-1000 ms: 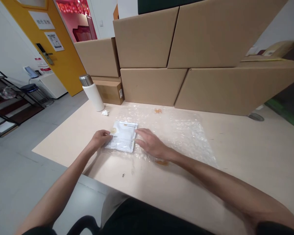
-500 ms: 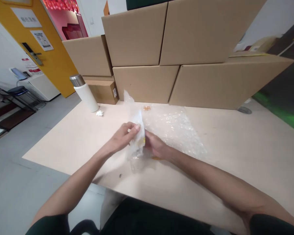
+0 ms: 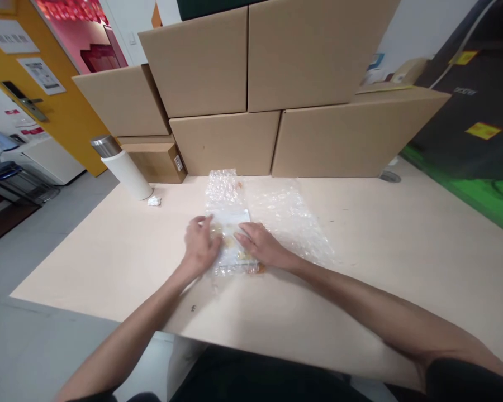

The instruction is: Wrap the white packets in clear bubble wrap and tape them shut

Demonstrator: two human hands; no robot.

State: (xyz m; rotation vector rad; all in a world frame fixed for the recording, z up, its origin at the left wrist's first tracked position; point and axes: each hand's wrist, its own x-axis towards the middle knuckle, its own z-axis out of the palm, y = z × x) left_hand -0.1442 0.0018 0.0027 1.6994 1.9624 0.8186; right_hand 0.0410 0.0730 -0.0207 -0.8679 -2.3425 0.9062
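A flat white rectangular package (image 3: 230, 254) with yellowish patches lies on the table, with clear bubble wrap (image 3: 224, 187) around and beyond it. My left hand (image 3: 201, 243) grips its left side, fingers curled at the edge and thumb on top. From the right, my right hand (image 3: 262, 243) holds the other side, thumb and fingers over the top face. Just under the right hand, a bit of orange (image 3: 261, 268) shows at the near right corner. What the package is cannot be made out through the wrap.
A wider bubble wrap sheet (image 3: 293, 218) spreads to the right. Stacked cardboard boxes (image 3: 224, 145) line the back of the table (image 3: 360, 290). A white bottle with a steel cap (image 3: 126, 173) stands at the back left, beside a crumpled white scrap (image 3: 154, 201).
The package was tilted upright between my hands and now lies flat on the table. Both hands have come down onto its sides. The view has shifted somewhat to the right.
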